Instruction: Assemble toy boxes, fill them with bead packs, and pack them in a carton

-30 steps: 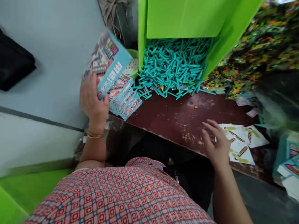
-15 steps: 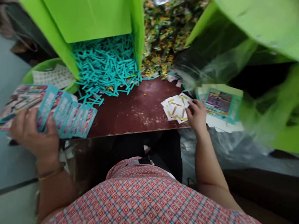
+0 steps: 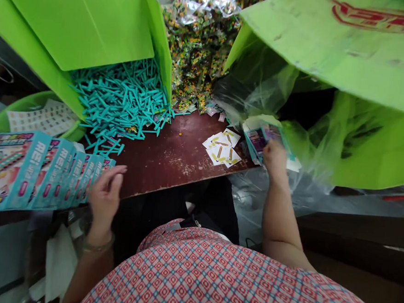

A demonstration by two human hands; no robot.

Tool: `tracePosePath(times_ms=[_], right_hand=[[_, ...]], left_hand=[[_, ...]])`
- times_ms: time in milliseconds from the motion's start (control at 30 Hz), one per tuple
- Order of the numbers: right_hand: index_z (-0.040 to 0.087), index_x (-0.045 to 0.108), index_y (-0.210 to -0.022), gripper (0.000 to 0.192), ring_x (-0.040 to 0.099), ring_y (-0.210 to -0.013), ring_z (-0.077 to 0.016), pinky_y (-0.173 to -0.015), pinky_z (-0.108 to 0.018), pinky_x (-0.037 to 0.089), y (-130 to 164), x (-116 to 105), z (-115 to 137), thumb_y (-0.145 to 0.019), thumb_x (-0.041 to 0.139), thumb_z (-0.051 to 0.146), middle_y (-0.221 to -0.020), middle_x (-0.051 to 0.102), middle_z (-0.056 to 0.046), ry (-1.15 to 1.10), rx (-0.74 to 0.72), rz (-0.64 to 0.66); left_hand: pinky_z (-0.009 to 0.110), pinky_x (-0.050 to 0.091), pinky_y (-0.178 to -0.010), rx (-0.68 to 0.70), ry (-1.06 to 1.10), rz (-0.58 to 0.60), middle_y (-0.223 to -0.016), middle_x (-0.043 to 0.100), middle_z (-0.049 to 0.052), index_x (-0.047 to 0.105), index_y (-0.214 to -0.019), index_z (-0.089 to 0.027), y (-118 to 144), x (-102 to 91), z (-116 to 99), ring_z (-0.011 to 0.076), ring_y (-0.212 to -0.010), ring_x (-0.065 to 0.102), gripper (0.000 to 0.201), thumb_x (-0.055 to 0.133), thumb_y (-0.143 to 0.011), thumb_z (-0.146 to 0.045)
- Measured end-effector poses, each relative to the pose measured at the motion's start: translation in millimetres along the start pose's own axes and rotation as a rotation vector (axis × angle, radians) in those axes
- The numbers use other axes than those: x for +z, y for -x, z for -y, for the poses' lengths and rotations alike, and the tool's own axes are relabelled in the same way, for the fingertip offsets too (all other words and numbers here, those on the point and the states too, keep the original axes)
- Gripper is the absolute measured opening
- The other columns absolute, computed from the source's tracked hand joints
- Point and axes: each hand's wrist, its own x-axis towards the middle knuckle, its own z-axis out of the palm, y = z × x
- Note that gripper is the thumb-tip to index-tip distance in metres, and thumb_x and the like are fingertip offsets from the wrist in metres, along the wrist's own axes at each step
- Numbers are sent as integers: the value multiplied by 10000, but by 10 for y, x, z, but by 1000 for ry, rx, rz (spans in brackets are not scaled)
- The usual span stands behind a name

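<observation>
Head view: a fan of blue printed packaging cards (image 3: 38, 170) lies at the left edge of the dark brown table (image 3: 174, 156), touched at its right end by the loosely spread left hand (image 3: 105, 195), which grips nothing. The right hand (image 3: 274, 156) is closed on a small printed card (image 3: 263, 137) at the right edge, beside the white sticker sheets (image 3: 223, 148). A pick-up step appears to be in hand; next, the card probably needs carrying clear of the plastic bag (image 3: 262, 82).
</observation>
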Motion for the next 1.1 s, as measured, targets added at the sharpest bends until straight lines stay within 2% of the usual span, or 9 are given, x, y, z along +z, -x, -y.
tracePosePath(times_ms=[133, 200, 267, 367, 467, 633, 733, 967, 1100], right_hand=[[64, 703, -1307, 519, 687, -997, -321, -903, -473, 510, -29, -573, -95, -902, 394, 163, -1109, 747, -254, -71, 149, -452], [83, 695, -1355, 502, 694, -1109, -323, -983, -489, 515, 195, -713, 233, -945, 425, 187, -1228, 735, -243, -116, 53, -555], [163, 693, -1379, 458, 692, -1189, -291, -1029, -468, 537, 621, -681, 805, -1004, 435, 211, -1295, 733, -175, -242, -231, -468], [298, 725, -1336, 396, 711, -1201, -225, -1011, -385, 597, 1437, -433, 1745, -1051, 454, 251, -1257, 770, -63, -536, -848, -129], [306, 711, -1341, 349, 712, -1220, -200, -1020, -354, 609, 1944, -209, 2328, -1060, 512, 251, -1238, 782, -34, -787, -1097, 82], [217, 431, -1610, 709, 481, -1492, -339, -1238, -592, 396, 1651, 7, 2647, -987, 653, 470, -1572, 534, -184, -938, -565, 133], [159, 363, -1632, 989, 496, -1460, -398, -1209, -600, 417, 1440, 42, 2854, -855, 752, 631, -1599, 482, -225, -1016, -437, 325], [228, 729, -1091, 402, 737, -918, -251, -889, -409, 617, 1648, 76, 3020, -955, 628, 593, -1002, 787, -46, -1270, -382, 679], [233, 614, -1373, 560, 686, -1203, -279, -1067, -456, 559, 1875, 294, 2898, -961, 600, 611, -1325, 714, -112, -1271, -313, 579]], left_hand=[[435, 589, -993, -116, 206, 317, -1112, 799, 85, 790, -1036, -208, 129, 504, -107, 252, -1040, 749, 287, 637, -963, -439], [435, 570, -1034, -197, 398, 447, -1224, 773, 116, 774, -1145, -217, 186, 717, -233, 273, -1123, 735, 368, 715, -911, -495], [449, 538, -1094, -296, 692, 523, -1408, 690, 142, 692, -1337, -248, 219, 931, -372, 311, -1279, 672, 641, 823, -799, -571], [463, 540, -1089, -545, 1041, 284, -1439, 664, 143, 613, -1424, -257, 204, 1208, -482, 333, -1305, 654, 860, 889, -691, -613], [440, 574, -1004, -781, 1074, -71, -1140, 778, 106, 715, -1197, -178, 177, 1283, -369, 300, -1079, 743, 688, 935, -638, -512], [397, 584, -951, -758, 1019, -116, -1015, 789, 57, 726, -1044, -185, 377, 1122, -21, 267, -1003, 752, 619, 978, -578, -505], [419, 567, -1006, -727, 879, -220, -1075, 776, 79, 695, -1064, -197, 522, 1156, 71, 292, -1088, 733, 723, 931, -576, -676], [403, 434, -1183, -391, 587, -295, -1593, 488, 175, 336, -1587, -282, 355, 937, 200, 304, -1451, 525, 1022, 808, -780, -695], [416, 488, -1113, -299, 449, -186, -1403, 642, 156, 535, -1463, -227, 341, 700, 371, 302, -1288, 641, 796, 793, -827, -629]])
